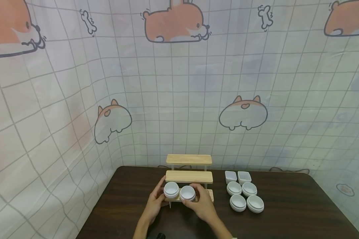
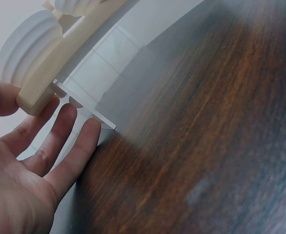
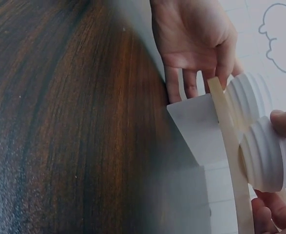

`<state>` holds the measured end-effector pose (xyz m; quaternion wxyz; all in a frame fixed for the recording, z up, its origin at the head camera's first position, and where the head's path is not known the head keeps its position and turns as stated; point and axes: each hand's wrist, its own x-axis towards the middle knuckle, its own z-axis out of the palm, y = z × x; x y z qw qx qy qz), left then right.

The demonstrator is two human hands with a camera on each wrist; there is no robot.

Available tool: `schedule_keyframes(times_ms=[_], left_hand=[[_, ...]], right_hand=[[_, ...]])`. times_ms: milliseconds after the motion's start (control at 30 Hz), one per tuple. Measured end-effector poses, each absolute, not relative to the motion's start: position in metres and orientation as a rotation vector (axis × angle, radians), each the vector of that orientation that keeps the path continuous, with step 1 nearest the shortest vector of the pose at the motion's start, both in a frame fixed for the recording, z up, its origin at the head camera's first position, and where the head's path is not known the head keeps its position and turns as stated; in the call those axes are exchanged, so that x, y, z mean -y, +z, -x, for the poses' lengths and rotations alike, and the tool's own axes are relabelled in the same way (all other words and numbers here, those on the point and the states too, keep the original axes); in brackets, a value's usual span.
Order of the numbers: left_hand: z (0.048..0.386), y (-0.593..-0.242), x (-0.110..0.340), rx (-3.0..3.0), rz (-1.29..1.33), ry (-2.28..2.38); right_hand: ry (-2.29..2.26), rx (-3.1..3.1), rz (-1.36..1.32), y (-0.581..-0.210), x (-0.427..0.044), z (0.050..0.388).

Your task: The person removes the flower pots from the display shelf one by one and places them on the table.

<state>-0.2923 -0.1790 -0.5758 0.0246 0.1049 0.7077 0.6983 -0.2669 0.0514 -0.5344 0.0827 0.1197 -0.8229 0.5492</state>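
Note:
A three-tier wooden display stand (image 1: 189, 176) stands on the dark table. On its lowest board sit two small round white bowls with ridged sides, a left bowl (image 1: 171, 189) and a right bowl (image 1: 187, 193). My left hand (image 1: 153, 203) grips the left end of that board, beside the left bowl. In the left wrist view its thumb (image 2: 4, 97) lies against the board's end, with other fingers under and behind it. My right hand (image 1: 202, 204) holds the right bowl (image 3: 265, 158) between thumb and fingers, at the board. Part of that grip is hidden.
Right of the stand are several round white bowls (image 1: 238, 203) and two square white dishes (image 1: 244, 177), grouped in rows on the table (image 1: 290, 205). A cartoon-printed curtain (image 1: 179, 83) hangs behind and at the sides. A small black object (image 1: 160, 235) shows at the front edge.

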Motion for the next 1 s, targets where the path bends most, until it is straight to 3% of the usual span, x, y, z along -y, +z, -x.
schedule_keyframes(times_ms=[1000], left_hand=[[0.2932,-0.5756,0.1786,-2.176,-0.33,2.154]], right_hand=[[1.688,2.446,-0.267,-0.5335,-0.0506,0.2588]])
